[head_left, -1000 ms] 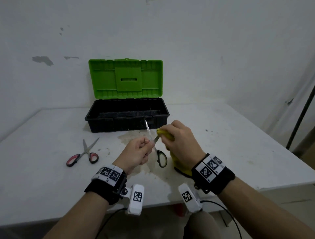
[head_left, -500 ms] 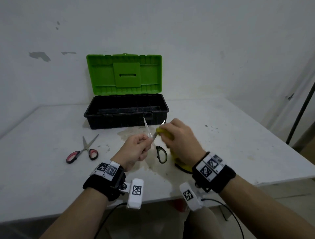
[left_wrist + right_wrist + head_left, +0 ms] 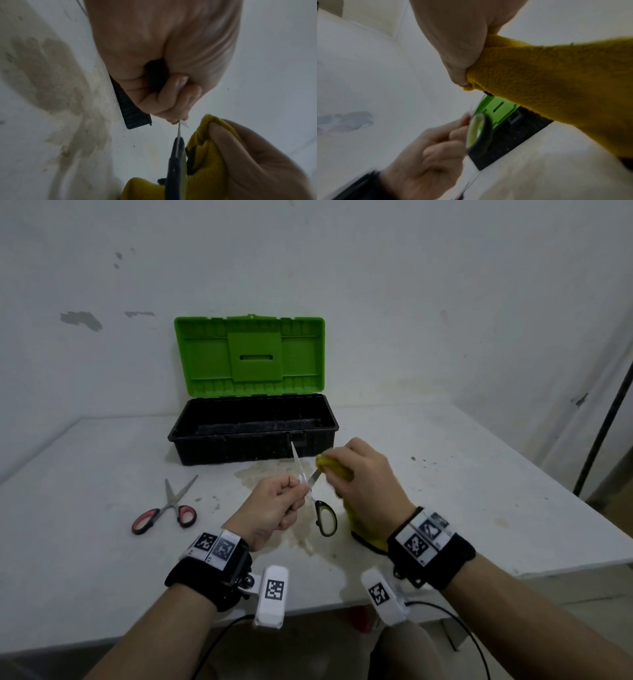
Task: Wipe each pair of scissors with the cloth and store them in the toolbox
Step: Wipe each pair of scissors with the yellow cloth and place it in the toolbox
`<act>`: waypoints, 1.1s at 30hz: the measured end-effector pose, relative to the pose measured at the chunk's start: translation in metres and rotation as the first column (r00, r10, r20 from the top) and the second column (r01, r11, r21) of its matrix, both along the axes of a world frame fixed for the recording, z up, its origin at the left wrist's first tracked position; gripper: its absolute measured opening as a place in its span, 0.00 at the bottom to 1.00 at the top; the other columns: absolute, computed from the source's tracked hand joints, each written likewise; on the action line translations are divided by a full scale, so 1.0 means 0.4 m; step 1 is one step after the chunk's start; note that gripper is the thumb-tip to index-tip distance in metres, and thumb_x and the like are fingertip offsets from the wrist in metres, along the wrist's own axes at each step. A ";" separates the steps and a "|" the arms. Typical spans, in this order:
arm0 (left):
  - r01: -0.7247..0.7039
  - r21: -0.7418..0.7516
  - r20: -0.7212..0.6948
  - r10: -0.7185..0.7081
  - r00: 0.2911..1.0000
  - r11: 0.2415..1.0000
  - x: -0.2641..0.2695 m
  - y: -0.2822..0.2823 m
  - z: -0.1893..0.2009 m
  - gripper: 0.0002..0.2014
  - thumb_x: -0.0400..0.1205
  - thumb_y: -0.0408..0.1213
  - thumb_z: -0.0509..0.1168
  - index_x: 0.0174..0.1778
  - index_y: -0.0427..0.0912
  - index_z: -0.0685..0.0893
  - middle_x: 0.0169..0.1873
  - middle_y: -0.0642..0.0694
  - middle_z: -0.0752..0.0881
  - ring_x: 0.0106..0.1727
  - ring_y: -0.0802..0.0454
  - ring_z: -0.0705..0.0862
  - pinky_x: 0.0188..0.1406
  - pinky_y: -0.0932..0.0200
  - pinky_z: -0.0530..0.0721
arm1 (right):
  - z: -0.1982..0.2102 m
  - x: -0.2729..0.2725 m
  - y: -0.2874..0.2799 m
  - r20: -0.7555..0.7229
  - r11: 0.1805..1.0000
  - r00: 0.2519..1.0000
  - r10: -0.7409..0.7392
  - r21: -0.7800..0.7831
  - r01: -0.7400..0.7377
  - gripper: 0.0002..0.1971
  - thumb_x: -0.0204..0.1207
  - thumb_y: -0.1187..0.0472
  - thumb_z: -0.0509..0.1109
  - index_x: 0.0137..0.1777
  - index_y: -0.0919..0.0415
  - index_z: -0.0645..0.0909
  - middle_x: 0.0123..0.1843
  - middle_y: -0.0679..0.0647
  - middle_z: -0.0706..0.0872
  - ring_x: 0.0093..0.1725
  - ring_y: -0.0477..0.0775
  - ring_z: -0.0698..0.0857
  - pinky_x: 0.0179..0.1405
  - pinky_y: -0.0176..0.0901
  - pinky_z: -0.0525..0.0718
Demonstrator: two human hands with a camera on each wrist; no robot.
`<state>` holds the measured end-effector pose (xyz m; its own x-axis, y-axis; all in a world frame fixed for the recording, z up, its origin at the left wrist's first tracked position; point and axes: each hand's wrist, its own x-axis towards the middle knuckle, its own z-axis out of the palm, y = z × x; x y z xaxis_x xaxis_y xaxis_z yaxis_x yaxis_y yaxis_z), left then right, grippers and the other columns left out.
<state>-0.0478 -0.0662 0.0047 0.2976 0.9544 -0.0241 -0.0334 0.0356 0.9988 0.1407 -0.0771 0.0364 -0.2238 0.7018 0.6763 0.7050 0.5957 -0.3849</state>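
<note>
Wiping is under way: left hand (image 3: pixel 274 505) grips open scissors (image 3: pixel 318 508) above the counter (image 3: pixel 479 474); right hand (image 3: pixel 366 477) clutches the cloth (image 3: pixel 334 467) around one blade. Next, probably the other blade, then the toolbox (image 3: pixel 253 446).

the head view looks forward and down at the toolbox (image 3: pixel 253 436) from some way back; both wrist views sit close before the toolbox, sharing the yellow cloth (image 3: pixel 204 155) and black scissors (image 3: pixel 479 136).
</note>
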 end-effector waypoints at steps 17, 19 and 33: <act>0.044 0.117 -0.177 -0.023 0.984 0.992 0.003 -0.001 -0.001 0.09 0.89 0.31 0.62 0.43 0.33 0.76 0.23 0.46 0.69 0.19 0.54 0.63 0.15 0.64 0.62 | 0.028 -0.029 -0.009 0.202 0.971 0.977 -0.060 -0.214 0.104 0.09 0.78 0.57 0.70 0.55 0.56 0.88 0.46 0.52 0.79 0.43 0.54 0.82 0.43 0.47 0.83; 0.075 0.142 -0.216 -0.043 0.975 0.987 0.007 -0.005 0.002 0.09 0.89 0.31 0.62 0.43 0.32 0.76 0.22 0.48 0.69 0.19 0.54 0.63 0.15 0.63 0.61 | 0.018 -0.031 -0.003 0.230 0.963 0.971 -0.070 -0.240 0.126 0.10 0.78 0.57 0.70 0.55 0.57 0.87 0.47 0.52 0.79 0.46 0.56 0.82 0.45 0.47 0.82; 0.055 -0.001 -0.034 -0.055 0.998 0.998 0.009 -0.004 -0.014 0.10 0.88 0.31 0.62 0.41 0.36 0.76 0.26 0.46 0.70 0.18 0.57 0.62 0.14 0.67 0.60 | -0.015 -0.037 -0.026 0.124 0.988 0.992 -0.006 -0.152 0.025 0.07 0.77 0.57 0.73 0.53 0.57 0.87 0.44 0.52 0.78 0.39 0.54 0.81 0.40 0.51 0.84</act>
